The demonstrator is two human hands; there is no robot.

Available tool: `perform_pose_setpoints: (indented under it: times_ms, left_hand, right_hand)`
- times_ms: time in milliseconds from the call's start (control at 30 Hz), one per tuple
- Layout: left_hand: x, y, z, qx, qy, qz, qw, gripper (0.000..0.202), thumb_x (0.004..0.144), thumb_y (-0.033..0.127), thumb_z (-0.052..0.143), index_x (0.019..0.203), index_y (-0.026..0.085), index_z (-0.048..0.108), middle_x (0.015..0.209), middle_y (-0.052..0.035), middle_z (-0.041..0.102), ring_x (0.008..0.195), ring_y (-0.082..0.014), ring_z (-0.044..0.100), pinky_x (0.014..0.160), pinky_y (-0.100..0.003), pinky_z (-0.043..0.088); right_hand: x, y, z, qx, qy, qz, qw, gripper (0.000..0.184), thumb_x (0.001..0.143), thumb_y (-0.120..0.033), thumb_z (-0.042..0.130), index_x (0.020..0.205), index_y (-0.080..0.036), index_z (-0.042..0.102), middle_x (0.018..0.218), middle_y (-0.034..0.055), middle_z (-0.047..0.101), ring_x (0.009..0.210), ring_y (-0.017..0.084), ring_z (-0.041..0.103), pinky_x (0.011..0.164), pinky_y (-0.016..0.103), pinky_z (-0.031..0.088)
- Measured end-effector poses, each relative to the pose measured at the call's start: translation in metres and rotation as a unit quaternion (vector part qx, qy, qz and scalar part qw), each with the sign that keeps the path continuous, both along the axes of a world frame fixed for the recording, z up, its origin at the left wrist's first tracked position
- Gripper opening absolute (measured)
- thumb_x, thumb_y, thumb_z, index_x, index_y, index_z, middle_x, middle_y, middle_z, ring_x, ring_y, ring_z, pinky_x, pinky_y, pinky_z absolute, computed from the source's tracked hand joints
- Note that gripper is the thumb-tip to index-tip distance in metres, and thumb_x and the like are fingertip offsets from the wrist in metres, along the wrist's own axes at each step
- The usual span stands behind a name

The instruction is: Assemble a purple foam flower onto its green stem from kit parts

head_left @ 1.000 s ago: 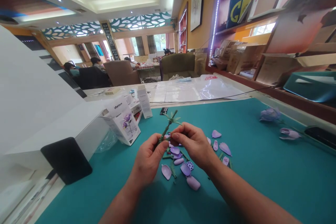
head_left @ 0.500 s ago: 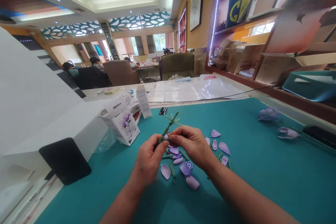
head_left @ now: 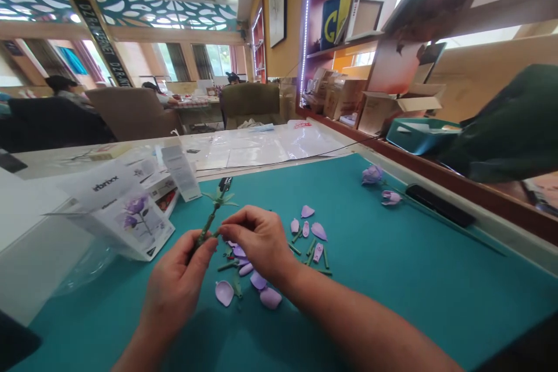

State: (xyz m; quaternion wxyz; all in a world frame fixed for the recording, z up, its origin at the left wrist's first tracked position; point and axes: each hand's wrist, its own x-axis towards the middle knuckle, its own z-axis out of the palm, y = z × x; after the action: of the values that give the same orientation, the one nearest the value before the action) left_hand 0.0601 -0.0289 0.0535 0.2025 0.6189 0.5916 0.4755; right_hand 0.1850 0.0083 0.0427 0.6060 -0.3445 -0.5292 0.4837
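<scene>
Fingers of both hands pinch green stem.

On the worktop, a flower stem stands up from the left hand, with the right hand just beside it. Loose petals and short stems lie below and right of the hands. Left of them sits a kit box, with a leaflet behind it. Farther right lie two assembled flowers, below a shelf holding cardboard boxes.
</scene>
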Motion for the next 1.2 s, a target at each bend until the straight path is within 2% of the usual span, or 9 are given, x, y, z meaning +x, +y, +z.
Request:
perform_pose_setpoints:
  times_ms: [300,467,633,767,833,900,933,1033,1200]
  left_hand:
    - [0.005,-0.001,0.0,-0.02,0.006,0.029,0.999,0.025,0.079,0.046,0.049,0.077,0.023,0.058,0.058,0.005,0.05,0.057,-0.015,0.046,0.053,-0.024,0.035]
    - [0.003,0.001,-0.004,-0.003,0.01,0.034,0.999,0.025,0.08,0.046,0.049,0.071,0.023,0.055,0.056,0.0056,0.048,0.054,-0.0139,0.045,0.052,-0.023,0.036]
    - [-0.007,0.008,-0.008,-0.011,0.023,-0.009,1.0,0.026,0.079,0.046,0.049,0.074,0.021,0.056,0.056,0.0048,0.05,0.054,-0.0142,0.046,0.05,-0.023,0.037]
    - [-0.013,0.009,-0.003,-0.033,0.015,-0.042,0.998,0.027,0.081,0.045,0.05,0.075,0.02,0.058,0.058,0.0039,0.047,0.056,-0.0138,0.044,0.051,-0.023,0.037]
    - [-0.014,0.009,-0.001,-0.039,0.01,-0.049,0.998,0.029,0.08,0.047,0.051,0.076,0.019,0.058,0.059,0.0036,0.046,0.056,-0.0138,0.043,0.051,-0.023,0.037]
    - [-0.016,0.011,0.0,-0.038,0.002,-0.049,0.998,0.03,0.08,0.047,0.051,0.076,0.019,0.059,0.059,0.0036,0.046,0.056,-0.0138,0.043,0.051,-0.023,0.037]
    - [-0.017,0.012,-0.001,-0.034,-0.002,-0.047,0.998,0.03,0.08,0.048,0.051,0.075,0.019,0.059,0.06,0.0036,0.046,0.057,-0.0138,0.043,0.051,-0.023,0.037]
    - [-0.019,0.014,-0.002,-0.028,-0.005,-0.043,0.999,0.031,0.08,0.048,0.051,0.074,0.019,0.059,0.059,0.0039,0.046,0.056,-0.0135,0.043,0.051,-0.023,0.036]
    - [-0.02,0.015,-0.004,-0.041,0.002,-0.049,0.998,0.034,0.08,0.052,0.05,0.076,0.019,0.06,0.059,0.0047,0.046,0.054,-0.013,0.041,0.05,-0.024,0.034]
  right_hand:
    - [-0.007,-0.001,-0.009,0.014,0.018,-0.008,1.0,0.005,0.07,-0.025,0.068,0.071,-0.02,0.069,0.065,-0.001,0.067,0.063,0.013,0.062,0.06,0.026,0.049]
    - [-0.009,-0.002,-0.011,0.031,0.014,-0.02,0.999,0.006,0.071,-0.025,0.068,0.072,-0.02,0.069,0.067,-0.0007,0.068,0.064,0.014,0.063,0.062,0.026,0.05]
    - [-0.008,-0.001,-0.01,0.038,0.004,-0.011,0.999,0.007,0.073,-0.025,0.066,0.073,-0.019,0.069,0.065,-0.0007,0.067,0.062,0.013,0.061,0.059,0.025,0.049]
    - [0.014,0.014,-0.004,0.041,-0.09,0.049,0.994,0.013,0.075,-0.029,0.064,0.076,-0.018,0.07,0.068,0.0006,0.068,0.065,0.013,0.061,0.061,0.025,0.048]
    - [0.033,0.027,-0.001,0.046,-0.163,0.029,0.985,0.014,0.076,-0.028,0.062,0.079,-0.018,0.07,0.071,0.0009,0.069,0.066,0.013,0.061,0.061,0.025,0.047]
    - [0.055,0.04,-0.001,0.034,-0.261,-0.012,0.965,0.014,0.078,-0.027,0.06,0.081,-0.019,0.07,0.071,0.0008,0.069,0.067,0.014,0.061,0.063,0.026,0.046]
    - [0.067,0.046,-0.002,0.028,-0.329,-0.034,0.943,0.013,0.078,-0.024,0.06,0.081,-0.019,0.071,0.075,0.0012,0.071,0.071,0.015,0.062,0.066,0.027,0.046]
    - [0.096,0.058,-0.011,-0.012,-0.526,-0.083,0.846,0.018,0.083,-0.023,0.055,0.091,-0.024,0.071,0.092,0.0014,0.073,0.086,0.016,0.064,0.074,0.026,0.045]
    - [0.123,0.058,-0.036,-0.066,-0.62,-0.105,0.775,0.023,0.082,-0.018,0.053,0.094,-0.02,0.072,0.099,0.0086,0.072,0.092,0.023,0.064,0.072,0.03,0.043]
